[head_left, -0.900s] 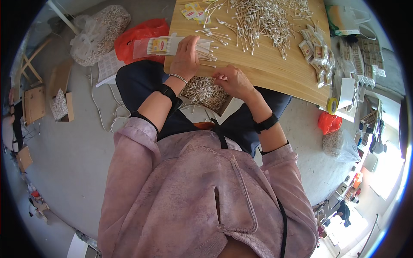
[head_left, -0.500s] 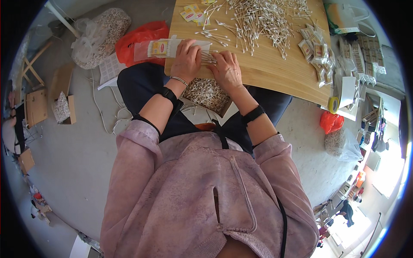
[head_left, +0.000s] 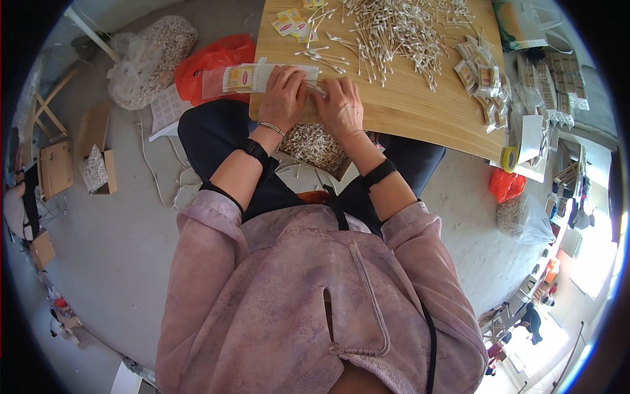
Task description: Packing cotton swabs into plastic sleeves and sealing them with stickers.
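Note:
At the table's near left edge lies a long clear plastic bag (head_left: 212, 83) with a row of cotton swabs and a yellow-and-white label card (head_left: 243, 77) in it. My left hand (head_left: 283, 97) is closed over the bag's right part, fingers curled down on it. Close beside it, my right hand (head_left: 341, 108) pinches a small bunch of cotton swabs (head_left: 317, 86) at the bag's right end. Fingers hide most of that bunch, so I cannot tell how far it sits inside. Loose swabs (head_left: 328, 59) and label cards (head_left: 289, 23) lie just beyond.
A big heap of cotton swabs (head_left: 397, 39) covers the wooden table's (head_left: 420, 118) far part, with filled packets (head_left: 482, 79) at its right. An open box of swabs (head_left: 315, 146) sits between my knees. A red plastic bag (head_left: 207, 65) and a swab-filled sack (head_left: 167, 52) stand left.
My right hand has shifted slightly left toward my left hand, and less of the swab bunch shows. The bag and my left hand have barely moved.

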Demonstrator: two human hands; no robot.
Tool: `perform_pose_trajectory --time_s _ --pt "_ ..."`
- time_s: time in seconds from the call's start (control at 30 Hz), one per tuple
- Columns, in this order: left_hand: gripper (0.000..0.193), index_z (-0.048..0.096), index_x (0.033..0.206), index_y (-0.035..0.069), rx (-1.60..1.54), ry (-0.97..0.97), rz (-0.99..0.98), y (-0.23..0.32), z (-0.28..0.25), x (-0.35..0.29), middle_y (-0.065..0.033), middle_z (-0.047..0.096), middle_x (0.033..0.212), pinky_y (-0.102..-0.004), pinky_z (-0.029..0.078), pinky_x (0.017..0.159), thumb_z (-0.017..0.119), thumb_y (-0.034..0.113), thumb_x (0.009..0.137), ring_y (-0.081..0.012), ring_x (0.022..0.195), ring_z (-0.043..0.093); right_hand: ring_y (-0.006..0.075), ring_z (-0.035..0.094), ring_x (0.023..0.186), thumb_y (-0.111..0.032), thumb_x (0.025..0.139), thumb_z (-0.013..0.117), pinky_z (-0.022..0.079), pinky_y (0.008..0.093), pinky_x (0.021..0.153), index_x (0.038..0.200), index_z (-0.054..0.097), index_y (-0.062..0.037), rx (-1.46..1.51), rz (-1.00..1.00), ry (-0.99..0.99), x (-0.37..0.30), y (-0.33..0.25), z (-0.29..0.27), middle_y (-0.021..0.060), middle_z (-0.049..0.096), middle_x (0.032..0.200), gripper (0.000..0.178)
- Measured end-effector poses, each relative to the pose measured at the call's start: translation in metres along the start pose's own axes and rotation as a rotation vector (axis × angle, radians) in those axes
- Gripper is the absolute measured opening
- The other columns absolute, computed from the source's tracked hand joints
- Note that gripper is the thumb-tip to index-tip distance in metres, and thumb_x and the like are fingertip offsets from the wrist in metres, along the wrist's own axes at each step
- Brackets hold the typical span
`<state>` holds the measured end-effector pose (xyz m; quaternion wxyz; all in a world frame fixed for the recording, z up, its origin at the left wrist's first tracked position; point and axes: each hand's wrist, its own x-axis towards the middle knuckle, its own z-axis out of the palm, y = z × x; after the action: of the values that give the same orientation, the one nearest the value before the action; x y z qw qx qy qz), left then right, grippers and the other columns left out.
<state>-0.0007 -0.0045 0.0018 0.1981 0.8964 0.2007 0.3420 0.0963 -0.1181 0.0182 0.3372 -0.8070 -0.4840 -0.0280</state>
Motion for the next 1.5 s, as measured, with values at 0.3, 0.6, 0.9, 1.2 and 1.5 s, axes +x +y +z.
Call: perform_pose_trajectory --time_s 0.3,0.6,0.9,1.2,1.5 --pt "0.018 0.065 0.099 0.007 0.018 -0.068 0.006 0.002 -0.003 0.001 -0.0058 0.059 0.095 -0.0423 0.038 0.102 0.062 0.013 0.082 -0.0256 0.102 0.053 0.0300 0.051 0.094 -0.014 0.076 0.067 0.046 0.0405 0.080 0.091 0.066 -0.0114 -0.075 0.128 0.044 0.035 0.025 -0.002 0.0090 0.054 0.094 0.015" --pt "0.034 0.053 0.115 0.004 -0.010 -0.022 -0.087 0.007 -0.005 0.003 -0.0127 0.051 0.114 -0.0405 0.037 0.102 0.061 0.014 0.083 -0.0317 0.114 0.046 0.0288 0.051 0.094 -0.009 0.076 0.064 0.044 0.0397 0.079 0.088 0.068 -0.0132 0.006 -0.006 -0.030 0.031 0.018 0.001 0.0058 0.057 0.091 0.013" --pt "0.043 0.044 0.126 -0.001 0.001 -0.096 -0.068 0.003 -0.002 0.002 -0.0189 0.050 0.122 -0.0419 0.036 0.104 0.055 0.011 0.086 -0.0322 0.122 0.042 0.0299 0.051 0.092 -0.005 0.079 0.060 0.043 0.0401 0.082 0.100 0.068 -0.0125 -0.074 0.017 -0.033 0.032 0.012 0.003 0.0064 0.058 0.094 0.023" --pt "0.052 0.032 0.134 -0.001 -0.056 -0.073 -0.147 0.004 -0.004 0.002 -0.0209 0.045 0.127 -0.0417 0.037 0.103 0.051 0.004 0.085 -0.0343 0.122 0.041 0.0282 0.048 0.099 -0.009 0.076 0.059 0.041 0.0399 0.083 0.101 0.067 -0.0139 -0.096 -0.051 -0.015 0.047 0.013 0.004 0.0068 0.055 0.100 0.027" --pt "0.050 0.033 0.133 0.001 -0.113 -0.055 -0.197 0.005 -0.003 0.000 -0.0203 0.045 0.128 -0.0428 0.039 0.100 0.046 -0.003 0.085 -0.0354 0.122 0.043 0.0288 0.048 0.099 -0.010 0.078 0.059 0.040 0.0404 0.084 0.096 0.066 -0.0128 -0.118 -0.046 -0.056 0.044 0.016 0.003 0.0065 0.055 0.101 0.020"
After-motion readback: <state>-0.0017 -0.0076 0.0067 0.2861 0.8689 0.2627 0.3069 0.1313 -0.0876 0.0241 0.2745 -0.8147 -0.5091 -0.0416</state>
